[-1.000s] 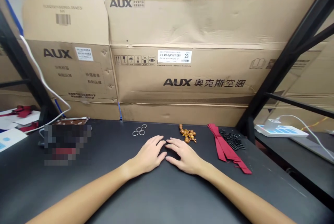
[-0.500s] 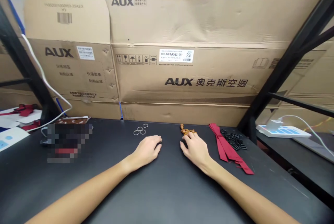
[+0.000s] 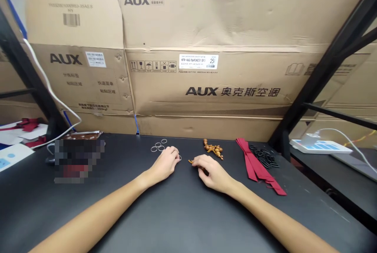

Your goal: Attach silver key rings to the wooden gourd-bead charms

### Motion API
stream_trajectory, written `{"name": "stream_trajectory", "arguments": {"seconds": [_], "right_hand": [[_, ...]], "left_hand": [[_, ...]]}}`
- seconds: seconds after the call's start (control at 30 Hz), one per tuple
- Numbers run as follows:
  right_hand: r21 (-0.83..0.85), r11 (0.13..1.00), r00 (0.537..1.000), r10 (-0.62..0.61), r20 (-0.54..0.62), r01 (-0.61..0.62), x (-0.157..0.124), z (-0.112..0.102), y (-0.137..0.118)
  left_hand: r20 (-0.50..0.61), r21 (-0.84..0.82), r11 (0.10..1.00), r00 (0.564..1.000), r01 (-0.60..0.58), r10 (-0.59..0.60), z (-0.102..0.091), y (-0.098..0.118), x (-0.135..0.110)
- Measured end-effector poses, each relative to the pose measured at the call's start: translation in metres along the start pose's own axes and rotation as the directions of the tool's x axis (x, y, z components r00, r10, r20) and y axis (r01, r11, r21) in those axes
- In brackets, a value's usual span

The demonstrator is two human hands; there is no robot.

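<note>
My left hand (image 3: 165, 163) is closed in a pinch, with the edge of a thin metal key ring (image 3: 180, 158) showing at its fingertips. Just beyond it, several more silver key rings (image 3: 154, 149) lie on the black table. My right hand (image 3: 214, 172) is closed on a small brown wooden bead pendant (image 3: 190, 161); one end sticks out past the fingers and the rest is mostly hidden. Behind that hand sits a small pile of similar wooden bead pendants (image 3: 218, 150) with yellowish cord.
To the right lie red fabric straps (image 3: 260, 166) beside a heap of black clips (image 3: 266, 157). A dark, partly blurred item (image 3: 79, 158) is at the left. Cardboard boxes (image 3: 206, 127) wall off the back, and a white power strip (image 3: 321, 145) rests at far right.
My right hand has drawn back from the pile, toward me and slightly left, bringing one wooden bead pendant. My left hand has shifted slightly left and its fingers have curled in around the ring.
</note>
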State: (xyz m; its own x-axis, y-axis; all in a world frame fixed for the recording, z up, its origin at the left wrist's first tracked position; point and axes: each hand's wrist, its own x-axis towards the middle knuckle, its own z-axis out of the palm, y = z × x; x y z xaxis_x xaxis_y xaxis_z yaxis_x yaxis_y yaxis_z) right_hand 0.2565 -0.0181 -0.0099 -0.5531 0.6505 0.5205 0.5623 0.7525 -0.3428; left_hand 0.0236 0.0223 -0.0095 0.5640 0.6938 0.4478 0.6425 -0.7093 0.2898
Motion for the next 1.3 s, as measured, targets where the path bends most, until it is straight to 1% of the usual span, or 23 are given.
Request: {"name": "stream_trajectory", "arguments": {"seconds": [0.13, 0.23, 0.3, 0.43, 0.53, 0.63, 0.8, 1.0, 1.1, 1.23, 1.3], "right_hand": [[-0.061, 0.995, 0.995, 0.079, -0.068, -0.083, 0.001, 0.001, 0.005], [-0.135, 0.983, 0.991, 0.119, -0.058, -0.126, 0.001, 0.002, 0.008], [-0.169, 0.976, 0.99, 0.134, -0.041, -0.139, 0.0, 0.003, 0.009], [-0.187, 0.974, 0.991, 0.131, -0.021, -0.132, 0.001, 0.003, 0.009], [-0.181, 0.975, 0.992, 0.13, -0.012, -0.129, 0.001, 0.003, 0.008], [-0.182, 0.975, 0.991, 0.13, -0.005, -0.129, 0.002, 0.003, 0.008], [-0.183, 0.976, 0.993, 0.116, -0.009, -0.116, 0.001, 0.004, 0.009], [-0.159, 0.981, 0.994, 0.106, -0.035, -0.111, 0.0, 0.003, 0.01], [-0.154, 0.98, 0.992, 0.118, -0.051, -0.125, 0.0, 0.002, 0.01], [-0.154, 0.979, 0.991, 0.131, -0.04, -0.135, 0.001, 0.002, 0.012], [-0.143, 0.98, 0.991, 0.132, -0.037, -0.136, 0.001, 0.003, 0.012]], "left_hand": [[-0.009, -0.075, 0.997, 1.0, 0.018, -0.019, 0.001, 0.0, -0.001], [0.002, -0.129, 0.991, 0.999, 0.043, -0.043, 0.001, 0.003, -0.002], [0.002, -0.135, 0.989, 0.998, 0.055, -0.055, -0.001, 0.006, -0.002], [0.0, -0.062, 0.997, 0.999, 0.04, -0.04, -0.003, 0.01, -0.003], [0.02, -0.022, 1.0, 1.0, 0.019, -0.019, -0.003, 0.011, -0.004], [0.039, -0.04, 0.999, 0.999, 0.005, -0.004, -0.002, 0.009, -0.003], [0.043, -0.111, 0.992, 0.997, -0.055, 0.061, -0.002, 0.006, 0.001], [0.019, -0.167, 0.986, 0.999, -0.024, 0.028, -0.004, 0.01, -0.001], [0.057, -0.176, 0.984, 0.998, -0.025, 0.035, -0.007, 0.01, -0.002], [0.131, -0.196, 0.978, 0.986, -0.076, 0.103, -0.013, 0.01, -0.004], [0.155, -0.178, 0.977, 0.978, -0.114, 0.142, -0.017, 0.011, -0.005]]}}
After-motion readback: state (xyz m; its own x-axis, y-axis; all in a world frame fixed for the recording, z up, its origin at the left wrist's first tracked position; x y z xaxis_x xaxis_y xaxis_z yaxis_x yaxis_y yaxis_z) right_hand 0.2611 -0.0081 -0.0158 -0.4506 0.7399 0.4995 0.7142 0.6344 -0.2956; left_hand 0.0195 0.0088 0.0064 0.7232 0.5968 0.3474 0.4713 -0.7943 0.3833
